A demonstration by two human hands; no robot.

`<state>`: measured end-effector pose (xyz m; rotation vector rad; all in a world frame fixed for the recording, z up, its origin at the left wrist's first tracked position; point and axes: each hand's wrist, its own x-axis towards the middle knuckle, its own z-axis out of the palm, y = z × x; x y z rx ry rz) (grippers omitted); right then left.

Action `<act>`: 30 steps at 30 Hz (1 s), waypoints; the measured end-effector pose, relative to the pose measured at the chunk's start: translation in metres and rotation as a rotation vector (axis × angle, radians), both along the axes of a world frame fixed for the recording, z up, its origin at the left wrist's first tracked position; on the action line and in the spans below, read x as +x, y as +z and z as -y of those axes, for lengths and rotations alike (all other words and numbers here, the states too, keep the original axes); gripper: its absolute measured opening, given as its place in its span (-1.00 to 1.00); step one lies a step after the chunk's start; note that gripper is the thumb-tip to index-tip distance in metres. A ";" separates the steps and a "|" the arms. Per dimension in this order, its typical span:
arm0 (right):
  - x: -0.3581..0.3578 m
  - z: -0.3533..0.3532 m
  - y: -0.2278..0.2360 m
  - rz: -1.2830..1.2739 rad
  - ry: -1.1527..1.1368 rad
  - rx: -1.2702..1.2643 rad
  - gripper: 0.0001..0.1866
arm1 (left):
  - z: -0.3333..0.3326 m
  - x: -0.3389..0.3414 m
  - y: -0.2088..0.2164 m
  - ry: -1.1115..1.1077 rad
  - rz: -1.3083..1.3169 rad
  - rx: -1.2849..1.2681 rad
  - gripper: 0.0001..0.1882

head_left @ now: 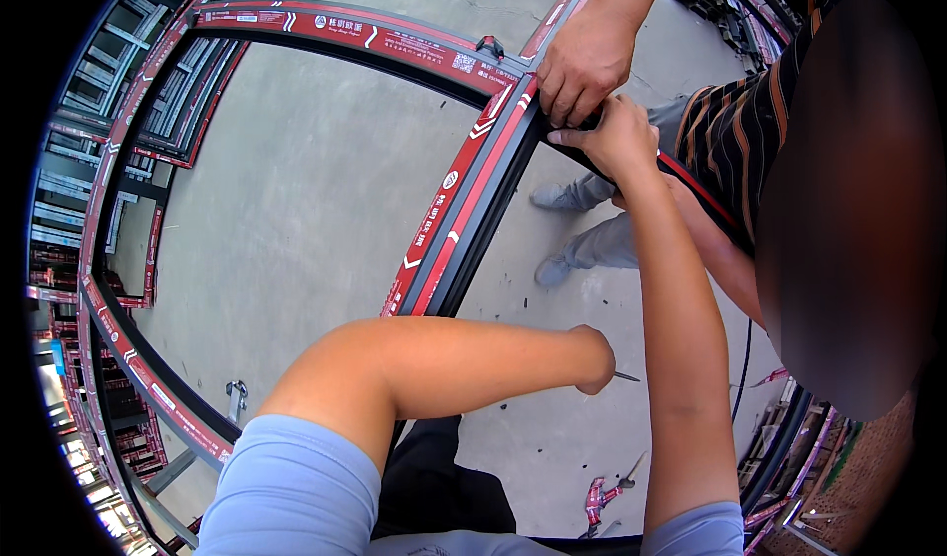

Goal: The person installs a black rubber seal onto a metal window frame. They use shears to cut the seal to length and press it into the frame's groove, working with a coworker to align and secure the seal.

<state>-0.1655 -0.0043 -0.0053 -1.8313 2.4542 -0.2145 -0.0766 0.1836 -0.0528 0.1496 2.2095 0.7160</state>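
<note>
A large dark window frame (459, 196) wrapped in red printed film crosses the view. My left hand (592, 361) is closed in a fist, held away from the frame. From it sticks a thin pointed metal shaft (626, 376); the rest of that tool is hidden. At the frame's corner my right hand (623, 142) is closed, thumb stretched left against the dark profile. What its fingers grip is hidden. Touching my right fingertips is a co-worker's hand (590, 61), bent down onto the same corner. The co-worker's other forearm (715, 245) passes behind my right arm.
The co-worker, in a striped shirt (735, 132), stands close on the right. A red power tool (597, 502) lies on the concrete floor near a dark cable (745, 369). Racks of profiles (74, 186) line the left side. A metal clamp-like piece (237, 398) is at lower left.
</note>
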 end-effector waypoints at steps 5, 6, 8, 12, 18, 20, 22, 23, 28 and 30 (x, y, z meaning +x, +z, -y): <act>0.002 0.007 0.012 0.071 -0.061 0.164 -0.21 | -0.002 -0.001 0.000 0.000 -0.009 0.002 -0.60; 0.005 0.006 0.012 0.050 -0.059 0.154 -0.23 | -0.002 -0.002 0.000 0.001 -0.003 0.000 -0.60; 0.013 0.004 0.012 0.004 -0.063 0.136 -0.26 | -0.002 -0.001 0.001 0.006 -0.002 -0.001 -0.60; 0.024 0.002 0.008 -0.093 -0.084 0.093 -0.27 | -0.001 0.000 0.003 0.005 -0.017 -0.001 -0.59; 0.024 -0.001 -0.003 -0.152 -0.086 -0.019 -0.16 | 0.002 0.000 0.009 0.033 -0.027 0.010 -0.60; 0.023 0.000 -0.002 -0.143 -0.068 -0.003 -0.12 | 0.003 0.000 0.009 0.033 -0.019 0.008 -0.60; 0.018 -0.001 -0.003 -0.120 -0.029 -0.008 -0.10 | 0.002 -0.001 0.008 0.030 -0.014 -0.002 -0.60; 0.016 -0.002 -0.002 -0.098 -0.028 -0.006 -0.08 | 0.002 -0.002 0.009 0.024 -0.012 0.003 -0.60; 0.008 0.002 0.001 0.027 -0.030 0.035 -0.01 | 0.005 -0.001 0.016 0.015 -0.016 0.013 -0.60; 0.010 0.004 0.002 0.035 -0.057 0.056 -0.01 | 0.004 -0.001 0.014 0.035 -0.026 0.015 -0.60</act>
